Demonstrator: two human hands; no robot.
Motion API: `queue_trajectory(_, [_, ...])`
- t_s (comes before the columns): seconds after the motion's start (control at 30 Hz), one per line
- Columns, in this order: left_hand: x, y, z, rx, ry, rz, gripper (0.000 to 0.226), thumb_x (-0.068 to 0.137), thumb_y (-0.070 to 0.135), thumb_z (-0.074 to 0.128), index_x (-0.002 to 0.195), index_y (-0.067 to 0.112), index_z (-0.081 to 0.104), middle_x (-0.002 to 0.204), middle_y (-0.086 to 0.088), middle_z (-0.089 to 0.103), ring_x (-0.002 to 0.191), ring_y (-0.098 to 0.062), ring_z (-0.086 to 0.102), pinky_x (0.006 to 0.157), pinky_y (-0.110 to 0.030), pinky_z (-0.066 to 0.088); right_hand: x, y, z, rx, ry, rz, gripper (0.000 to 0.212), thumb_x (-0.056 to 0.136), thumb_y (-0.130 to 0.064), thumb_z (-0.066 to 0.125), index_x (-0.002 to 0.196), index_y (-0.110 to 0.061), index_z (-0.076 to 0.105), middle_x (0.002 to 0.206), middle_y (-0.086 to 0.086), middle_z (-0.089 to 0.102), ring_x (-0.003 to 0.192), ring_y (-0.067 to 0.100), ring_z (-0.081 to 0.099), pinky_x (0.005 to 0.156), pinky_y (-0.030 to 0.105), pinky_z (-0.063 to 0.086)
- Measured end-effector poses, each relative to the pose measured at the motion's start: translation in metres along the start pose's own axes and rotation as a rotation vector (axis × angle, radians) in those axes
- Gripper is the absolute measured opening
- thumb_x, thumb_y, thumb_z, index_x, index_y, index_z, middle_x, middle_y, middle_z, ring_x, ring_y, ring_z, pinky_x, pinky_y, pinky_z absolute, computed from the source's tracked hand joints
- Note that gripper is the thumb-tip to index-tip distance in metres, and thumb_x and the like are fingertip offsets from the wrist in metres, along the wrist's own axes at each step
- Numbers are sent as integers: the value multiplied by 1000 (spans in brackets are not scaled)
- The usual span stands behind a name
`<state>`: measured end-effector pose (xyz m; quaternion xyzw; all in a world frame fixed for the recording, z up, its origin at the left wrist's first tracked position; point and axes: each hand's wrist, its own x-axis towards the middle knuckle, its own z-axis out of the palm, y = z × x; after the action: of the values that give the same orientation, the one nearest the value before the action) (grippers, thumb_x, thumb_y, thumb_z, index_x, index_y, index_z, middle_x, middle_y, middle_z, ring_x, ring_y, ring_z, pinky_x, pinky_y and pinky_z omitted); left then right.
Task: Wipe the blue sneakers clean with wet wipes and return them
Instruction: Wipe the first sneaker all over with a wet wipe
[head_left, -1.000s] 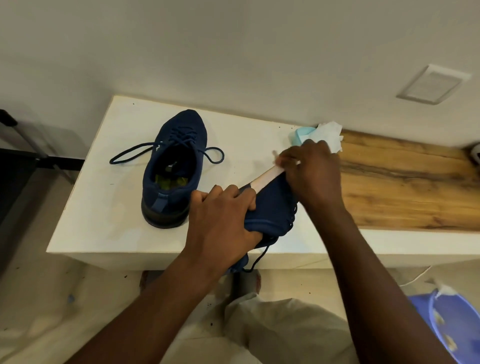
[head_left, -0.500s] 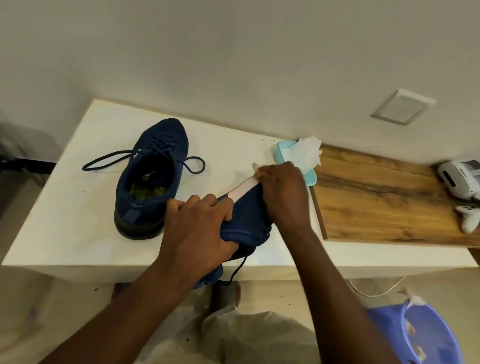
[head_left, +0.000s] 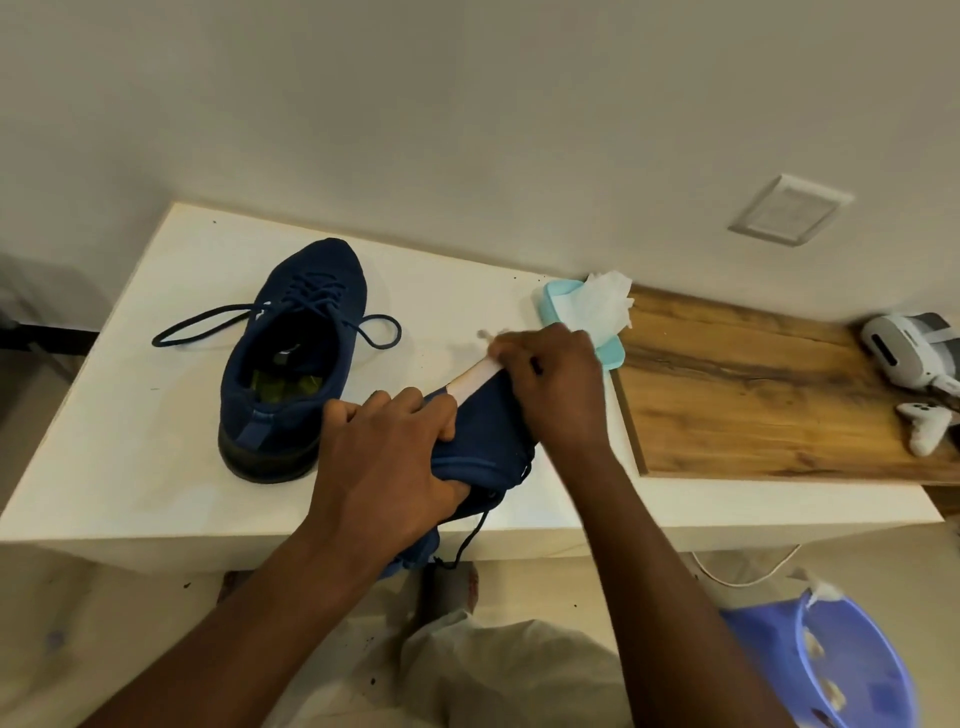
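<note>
Tableside, left hand (head_left: 384, 467) grips sneaker (head_left: 483, 436); right hand (head_left: 556, 389), wipe (head_left: 487, 336).

Plain room: pale wall, white table.
White table (head_left: 130, 415) stands against off-white wall (head_left: 467, 130); wooden board (head_left: 753, 405) centre right; wall plate (head_left: 789, 215) upper right; speckled pale floor (head_left: 104, 623) lower left.
</note>
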<state>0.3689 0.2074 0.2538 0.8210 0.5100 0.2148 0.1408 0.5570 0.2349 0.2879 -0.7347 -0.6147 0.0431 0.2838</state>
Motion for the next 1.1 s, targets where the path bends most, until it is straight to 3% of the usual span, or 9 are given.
queue_trajectory(0.1, [-2,1,0,1,-9,-1,31,63,53,63,85,39,46,77,17,47,75,-11,48,77,-37,33,17,16,-9,72,161,236,22,98,-31,56,103,-25,77,104,-3,68,94,10,55,78,18,39])
queue_trajectory(0.17, [-1,1,2,15,-5,1,33,63,52,65,84,39,44,76,17,46,73,-11,47,76,-37,33,4,10,-5,101,117,200,23,99,-30,56,103,-23,77,97,-6,66,82,-2,50,70,5,33])
queue_trajectory(0.3, [1,-1,1,5,10,-8,30,62,52,62,83,38,46,75,16,47,72,-12,49,75,-38,35,-10,5,1,29,-7,-15,20,97,-31,59,99,-26,78,95,-8,69,90,8,51,74,19,38])
queue_trajectory(0.37, [0,0,-1,-6,5,-8,29,62,52,60,84,38,48,76,16,48,74,-11,50,76,-38,34,10,17,-6,43,92,108,21,97,-31,58,98,-26,79,98,-7,71,96,15,53,75,17,37])
queue_trajectory(0.47, [0,0,0,-7,6,-15,29,62,52,62,84,38,48,76,16,48,75,-11,50,77,-37,34,15,15,-3,108,148,186,23,97,-29,59,89,-21,78,91,-7,69,91,14,55,79,33,46])
queue_trajectory(0.6, [3,-2,1,-8,21,-18,30,62,50,66,82,38,47,73,15,46,72,-12,50,75,-39,36,-12,-5,8,40,-27,-100,19,96,-30,60,92,-25,78,91,-7,71,88,15,57,78,40,48])
queue_trajectory(0.77, [-1,1,1,3,3,2,31,63,51,65,84,38,47,77,16,48,75,-11,49,77,-37,33,21,25,-8,25,143,234,24,98,-32,55,99,-26,77,104,-1,69,102,21,55,84,27,38])
queue_trajectory(1.0, [1,-1,4,14,17,-11,31,64,49,66,82,38,44,73,15,45,71,-12,48,75,-39,36,-9,-13,5,-266,-75,-187,28,94,-12,55,112,-20,74,101,9,64,93,30,57,78,43,48])
queue_trajectory(1.1, [-1,1,1,-3,20,-8,29,64,49,66,83,38,46,75,15,47,73,-12,49,76,-39,36,13,-6,-7,-274,-21,-23,27,100,-17,50,114,-23,72,108,8,63,103,29,52,84,45,47])
